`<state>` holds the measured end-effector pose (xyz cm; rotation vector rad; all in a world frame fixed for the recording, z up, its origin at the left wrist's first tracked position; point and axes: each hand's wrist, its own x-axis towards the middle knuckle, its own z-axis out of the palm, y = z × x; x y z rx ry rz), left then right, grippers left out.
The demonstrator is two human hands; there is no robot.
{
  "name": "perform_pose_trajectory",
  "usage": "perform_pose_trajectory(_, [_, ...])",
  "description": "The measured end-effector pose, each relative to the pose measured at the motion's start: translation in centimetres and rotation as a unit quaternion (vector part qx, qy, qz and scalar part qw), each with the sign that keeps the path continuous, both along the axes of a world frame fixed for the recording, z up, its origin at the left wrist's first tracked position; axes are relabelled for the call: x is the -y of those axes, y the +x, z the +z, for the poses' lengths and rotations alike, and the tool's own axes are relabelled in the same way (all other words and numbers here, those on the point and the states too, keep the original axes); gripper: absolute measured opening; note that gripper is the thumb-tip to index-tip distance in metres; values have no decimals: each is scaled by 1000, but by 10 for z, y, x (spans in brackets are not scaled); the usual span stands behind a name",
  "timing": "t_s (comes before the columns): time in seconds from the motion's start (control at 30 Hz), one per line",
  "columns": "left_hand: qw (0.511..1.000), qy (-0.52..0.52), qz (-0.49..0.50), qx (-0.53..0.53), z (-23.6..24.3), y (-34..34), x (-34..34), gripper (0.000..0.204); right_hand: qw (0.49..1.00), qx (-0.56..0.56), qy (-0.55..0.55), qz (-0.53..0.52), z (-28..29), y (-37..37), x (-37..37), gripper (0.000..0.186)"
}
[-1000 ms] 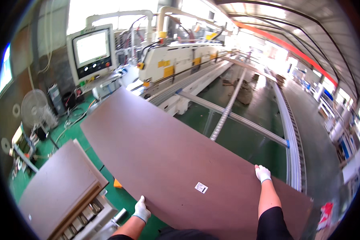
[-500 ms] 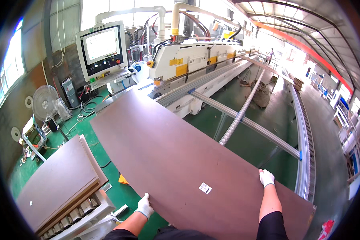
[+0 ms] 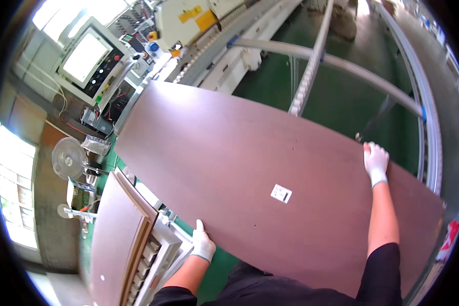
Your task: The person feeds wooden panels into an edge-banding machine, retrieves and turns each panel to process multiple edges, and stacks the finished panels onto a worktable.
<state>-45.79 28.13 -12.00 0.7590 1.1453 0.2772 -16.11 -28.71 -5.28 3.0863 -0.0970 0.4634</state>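
Observation:
A large brown board [image 3: 219,143] with a white label [image 3: 281,193] on it stretches across the view in front of me, its far left corner near the machine. My left hand [image 3: 203,242] in a white glove grips the board's near edge, fingers underneath it. My right hand [image 3: 376,160], also gloved, is closed over the far edge at the right. Left of the board, a stack of similar brown panels [image 3: 115,229] lies on a metal roller frame [image 3: 150,255].
Beyond the board are a long machine [image 3: 183,20], aluminium conveyor rails [image 3: 311,76] over a green floor, and a control screen [image 3: 84,56]. A fan [image 3: 68,158] stands at the left below a window. A grey aisle runs along the right.
My view has tilted and turned, so the machine and rails sit higher and slanted. The board, still in both hands, appears further right, its far edge higher in view.

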Motion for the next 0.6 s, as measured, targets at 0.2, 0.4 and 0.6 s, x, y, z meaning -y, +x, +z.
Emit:
perform_pose_trajectory(0.2, [995, -67, -39, 67, 49, 20, 19, 45, 999, 19, 39, -11, -5, 12, 0, 37])
perform_pose_trajectory(0.4, [987, -132, -9, 91, 52, 43, 47, 43, 994, 100, 32, -43, -32, -27, -14, 46])
perform_pose_trajectory(0.6, [956, -239, -54, 162, 33, 31, 31, 40, 997, 44, 65, 12, -36, -142, -109, 53])
